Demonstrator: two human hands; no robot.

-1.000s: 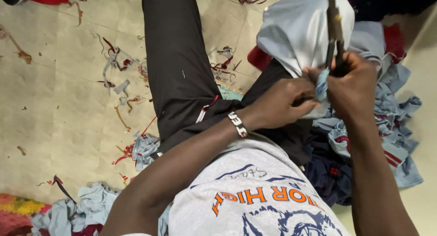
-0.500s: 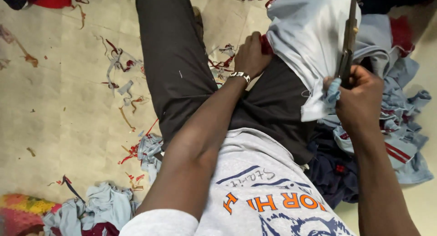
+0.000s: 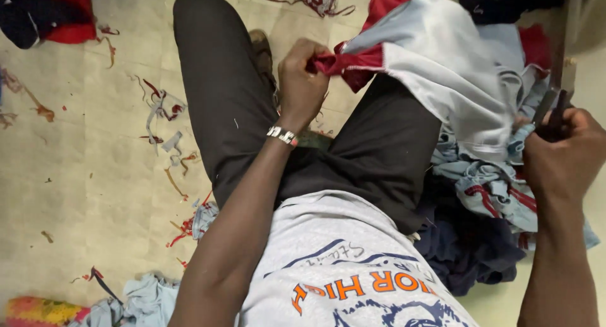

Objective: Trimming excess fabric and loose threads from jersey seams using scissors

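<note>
Many fabric scraps (image 3: 165,112) strewn over beige floor (image 3: 82,175).

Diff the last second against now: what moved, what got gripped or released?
The left hand left the right hand, swung out over the lap and now pinches the red edge of the grey garment, pulling it taut. The right hand keeps its grip on the dark tool, lower in view. Unchanged: the fabric pile by the right leg and the scraps on the floor.
</note>
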